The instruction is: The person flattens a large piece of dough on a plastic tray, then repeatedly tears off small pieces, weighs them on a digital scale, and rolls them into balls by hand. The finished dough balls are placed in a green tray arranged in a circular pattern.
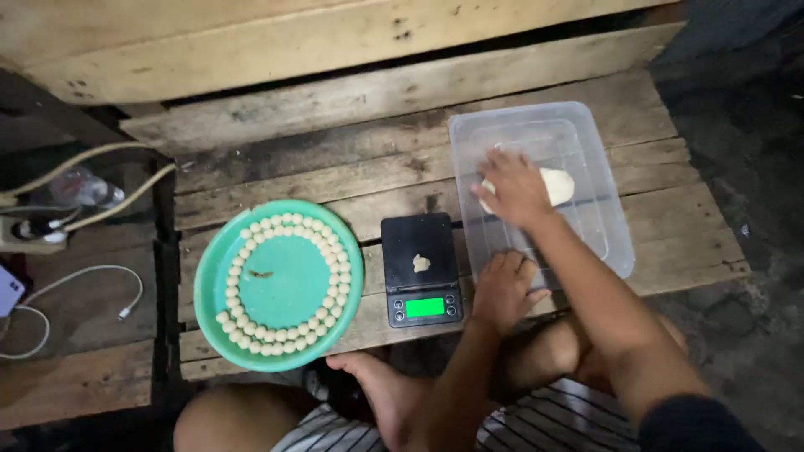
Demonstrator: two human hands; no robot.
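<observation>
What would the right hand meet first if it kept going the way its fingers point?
The right hand points up-left inside the clear tub; it would probably meet the tub's far wall first, though depth is unclear.

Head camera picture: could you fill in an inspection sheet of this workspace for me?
Surface: low wooden slat pallet, worn.
Job's things: pale dough lump in clear plastic tub; small dough piece on black digital scale; round green plate ringed with small dough balls.
Clutter: clear plastic bottle.
Grippers: right hand on the dough lump; left hand rests at the tub's near edge.
Cables: white cable, beige cords.
Surroundings: dark floor, wooden boards.
</observation>
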